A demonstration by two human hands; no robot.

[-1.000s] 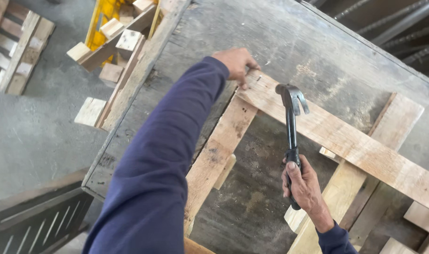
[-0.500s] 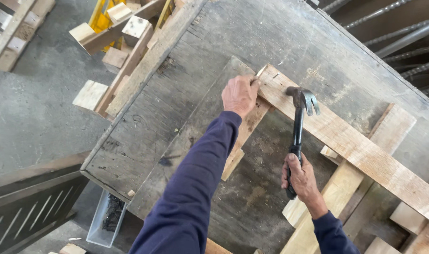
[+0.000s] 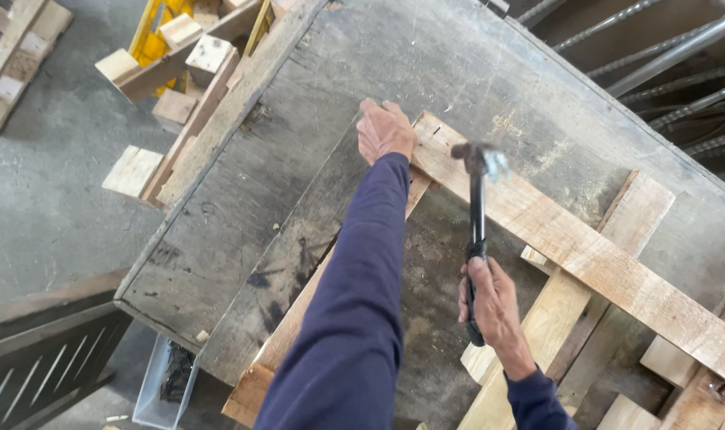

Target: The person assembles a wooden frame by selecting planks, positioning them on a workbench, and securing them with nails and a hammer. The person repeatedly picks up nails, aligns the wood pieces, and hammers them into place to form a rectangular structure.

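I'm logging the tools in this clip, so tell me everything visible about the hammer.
The hammer is a dark claw hammer with a slim black handle and a metal head, slightly motion-blurred. It stands nearly vertical in the picture, head up, over the long pale plank. The right hand grips the lower handle; whether the head touches the wood cannot be told.

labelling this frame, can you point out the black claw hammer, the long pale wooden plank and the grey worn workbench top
black claw hammer (image 3: 477,215), head view, middle of the handle
long pale wooden plank (image 3: 585,255), head view, bare top face
grey worn workbench top (image 3: 426,72), head view, bare surface
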